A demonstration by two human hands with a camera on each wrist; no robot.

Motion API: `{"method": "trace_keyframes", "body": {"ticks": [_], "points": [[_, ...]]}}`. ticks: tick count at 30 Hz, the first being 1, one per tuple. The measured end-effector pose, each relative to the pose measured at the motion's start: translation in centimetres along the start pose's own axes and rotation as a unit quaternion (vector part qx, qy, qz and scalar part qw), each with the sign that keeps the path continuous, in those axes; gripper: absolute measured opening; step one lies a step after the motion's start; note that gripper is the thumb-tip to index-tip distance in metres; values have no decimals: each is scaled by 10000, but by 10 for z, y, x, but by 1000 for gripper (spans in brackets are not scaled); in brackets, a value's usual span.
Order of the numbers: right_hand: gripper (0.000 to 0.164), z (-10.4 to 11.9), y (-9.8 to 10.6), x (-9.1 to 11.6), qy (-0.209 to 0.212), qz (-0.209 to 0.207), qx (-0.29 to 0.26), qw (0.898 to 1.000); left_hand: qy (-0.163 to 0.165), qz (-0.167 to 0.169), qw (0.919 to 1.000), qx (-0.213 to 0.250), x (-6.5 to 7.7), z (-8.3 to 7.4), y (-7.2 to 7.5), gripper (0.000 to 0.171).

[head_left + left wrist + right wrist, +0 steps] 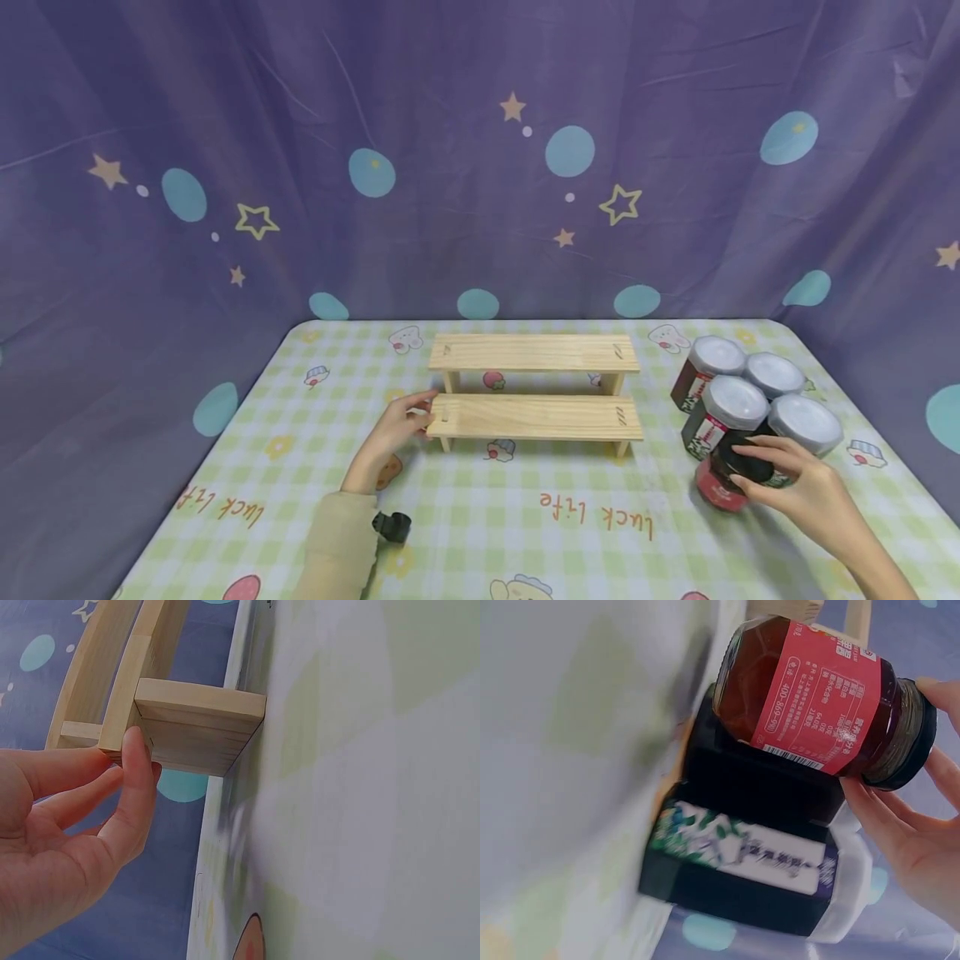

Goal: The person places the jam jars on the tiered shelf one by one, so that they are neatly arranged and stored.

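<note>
My left hand [397, 429] is at the left end of a two-step wooden shelf [536, 417]. In the left wrist view, thumb and fingers pinch the end of its lower board [124, 701]. At the right, my right hand [802, 487] grips a glass jar [722, 492] by its black lid [907, 739]. The jar holds something dark reddish and carries a red label [821, 697] with white print. Close behind it stand several larger dark jars [705, 437] with white lids, one showing a leafy label [739, 844].
The table has a green and white checked cloth [465, 517] with cartoon prints. A purple curtain [450, 100] with stars and blue dots hangs behind and at both sides. The larger jars stand to the right of the shelf in a tight group.
</note>
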State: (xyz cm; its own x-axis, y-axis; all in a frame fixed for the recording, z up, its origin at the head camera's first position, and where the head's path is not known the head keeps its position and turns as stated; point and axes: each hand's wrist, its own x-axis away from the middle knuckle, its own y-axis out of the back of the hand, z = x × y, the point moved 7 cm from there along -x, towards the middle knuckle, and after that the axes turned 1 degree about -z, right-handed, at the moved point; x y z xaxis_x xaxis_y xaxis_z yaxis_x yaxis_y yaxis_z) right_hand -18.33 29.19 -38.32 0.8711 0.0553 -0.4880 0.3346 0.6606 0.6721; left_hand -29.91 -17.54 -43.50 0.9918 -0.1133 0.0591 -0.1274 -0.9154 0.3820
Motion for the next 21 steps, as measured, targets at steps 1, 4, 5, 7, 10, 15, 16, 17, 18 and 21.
{"method": "trace_keyframes", "body": {"ticks": [1, 4, 5, 7, 10, 15, 16, 17, 18, 21], "points": [[32, 2, 0, -1, -9, 33, 14, 10000, 6, -3, 10000, 12, 0, 0, 0, 43], [32, 9, -2, -6, -46, 161, 24, 9999, -14, 22, 10000, -7, -1, 1, 0, 43], [32, 12, -2, -7, -46, 205, 32, 9998, 9, 18, 10000, 9, -1, 1, 0, 43], [32, 17, -4, -11, -72, 315, 40, 9995, 24, 17, 10000, 4, -2, 1, 0, 43], [31, 24, -6, -19, -44, 431, 34, 9991, 11, 8, 10000, -5, -2, 1, 1, 43], [32, 38, -10, -30, 209, 469, -10, 9987, -14, 19, 10000, 32, -1, 0, 1, 42], [33, 41, -10, -32, 301, 456, -16, 9985, -3, 28, 10000, 48, -1, 0, 1, 42], [33, 44, -11, -35, 384, 444, -17, 9983, 11, 33, 10000, 61, -1, 0, 1, 42], [33, 47, -11, -37, 488, 432, -41, 9979, 20, 37, 10000, 64, -1, 1, 1, 42], [34, 55, -12, -44, 815, 320, -64, 9961, 25, 27, 10000, 52, -1, 1, 0, 43]]}}
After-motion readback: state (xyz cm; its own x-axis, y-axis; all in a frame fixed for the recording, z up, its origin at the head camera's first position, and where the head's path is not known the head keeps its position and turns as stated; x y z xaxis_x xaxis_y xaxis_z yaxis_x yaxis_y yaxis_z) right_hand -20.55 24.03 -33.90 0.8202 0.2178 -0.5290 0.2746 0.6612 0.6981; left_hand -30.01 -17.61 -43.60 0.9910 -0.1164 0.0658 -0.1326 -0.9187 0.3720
